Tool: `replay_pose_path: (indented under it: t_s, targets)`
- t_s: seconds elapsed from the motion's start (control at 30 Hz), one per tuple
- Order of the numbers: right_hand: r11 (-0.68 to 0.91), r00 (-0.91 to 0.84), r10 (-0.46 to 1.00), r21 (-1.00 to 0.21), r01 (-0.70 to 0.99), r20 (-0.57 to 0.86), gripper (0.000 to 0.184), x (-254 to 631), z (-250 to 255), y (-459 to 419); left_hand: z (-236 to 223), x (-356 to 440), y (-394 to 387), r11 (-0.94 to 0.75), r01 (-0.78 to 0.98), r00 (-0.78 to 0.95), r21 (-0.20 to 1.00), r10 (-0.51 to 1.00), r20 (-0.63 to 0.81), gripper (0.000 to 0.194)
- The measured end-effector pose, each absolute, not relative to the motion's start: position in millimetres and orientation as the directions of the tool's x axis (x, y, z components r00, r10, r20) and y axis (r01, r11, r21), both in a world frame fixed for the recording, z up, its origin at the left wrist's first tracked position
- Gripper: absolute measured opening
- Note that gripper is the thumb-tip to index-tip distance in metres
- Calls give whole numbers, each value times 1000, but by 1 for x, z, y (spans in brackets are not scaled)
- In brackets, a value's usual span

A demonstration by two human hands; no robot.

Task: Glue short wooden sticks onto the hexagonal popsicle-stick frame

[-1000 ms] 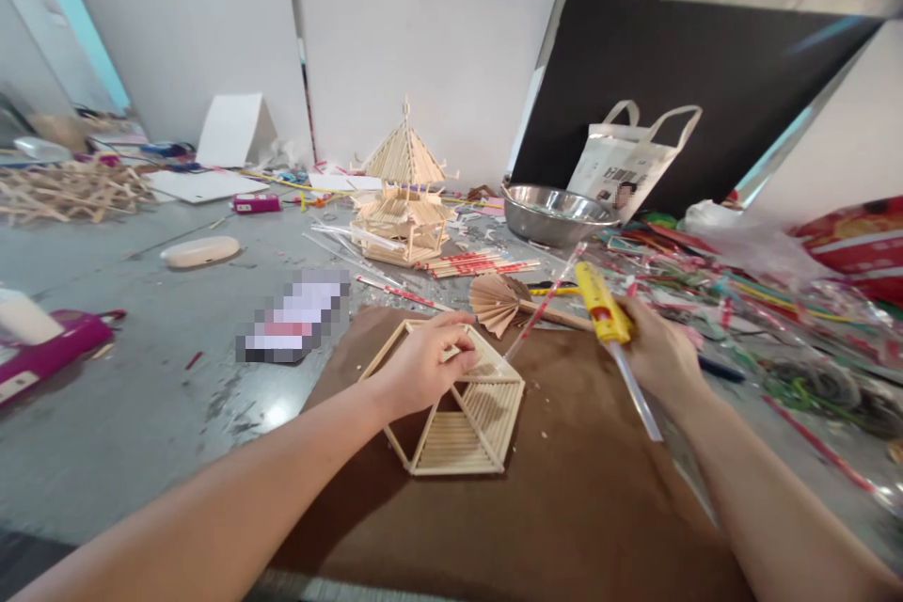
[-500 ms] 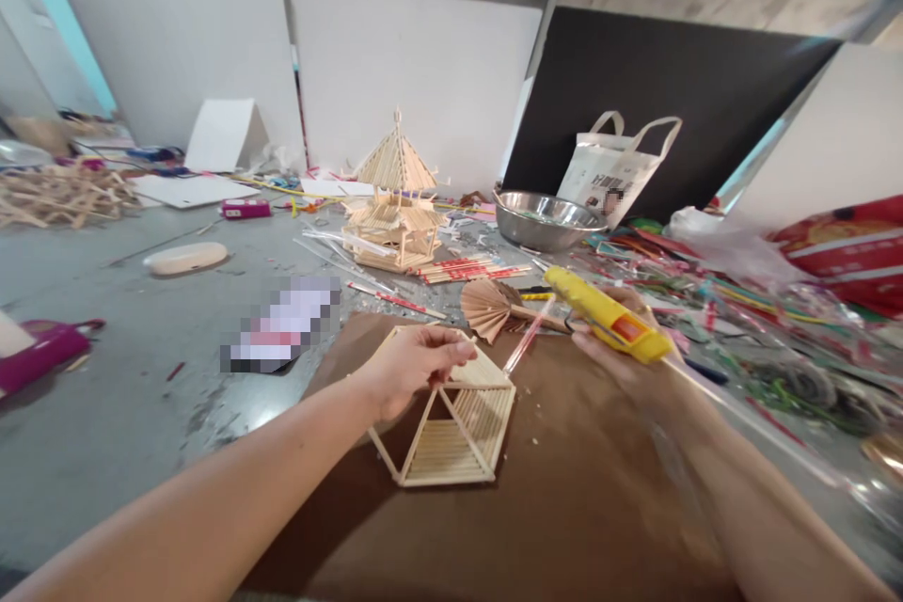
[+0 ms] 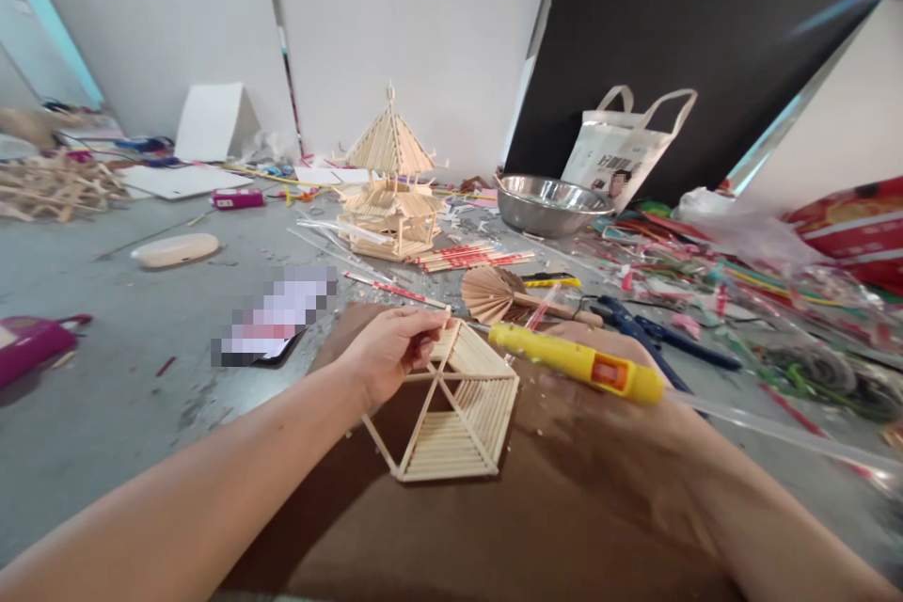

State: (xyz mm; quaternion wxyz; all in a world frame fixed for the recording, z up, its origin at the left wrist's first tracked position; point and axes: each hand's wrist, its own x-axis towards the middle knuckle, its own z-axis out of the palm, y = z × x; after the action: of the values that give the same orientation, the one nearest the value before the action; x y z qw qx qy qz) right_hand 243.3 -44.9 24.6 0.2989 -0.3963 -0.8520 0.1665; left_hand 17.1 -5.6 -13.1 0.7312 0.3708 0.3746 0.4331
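My left hand (image 3: pixel 395 348) is closed in a pinch on a short wooden stick (image 3: pixel 447 312), whose pale end shows above the fingertips. My right hand (image 3: pixel 613 339) is wrapped round a yellow hot glue gun (image 3: pixel 557 358), with a clear glue stick (image 3: pixel 776 423) trailing from its rear. The gun's nozzle points left, close to the stick's end; whether they touch I cannot tell. Just below both hands a hexagonal frame of wooden sticks (image 3: pixel 451 447) lies on a brown board (image 3: pixel 550 508). Some of its triangular sections are filled with rows of sticks, others are open; my left hand hides its upper left.
Behind stand a stick-built pagoda (image 3: pixel 391 198) and a steel bowl (image 3: pixel 550 207). A folded paper fan (image 3: pixel 494 293), yellow cutter (image 3: pixel 554 281) and blue-handled pliers (image 3: pixel 656 339) lie beyond the board. A phone (image 3: pixel 278 315) is at left, plastic scraps (image 3: pixel 811 339) at right.
The glue gun has moved left and down, its nozzle now close to my left fingertips. My left hand has shifted slightly up and left, showing the stick's end. The view has shifted slightly.
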Motion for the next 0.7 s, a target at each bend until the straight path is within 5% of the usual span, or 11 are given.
replay_pose_path:
  t_s: [0.33,0.7]
  targets:
    - [783,-645,619,-289,551,448,15,242,14,-47,-8,20,-10,362,-371,328,855,913,-244,16]
    - [729,-656,646,-57,683,390,6,244,7,-47,-9,21,-12,389,-352,333,852,902,-274,14]
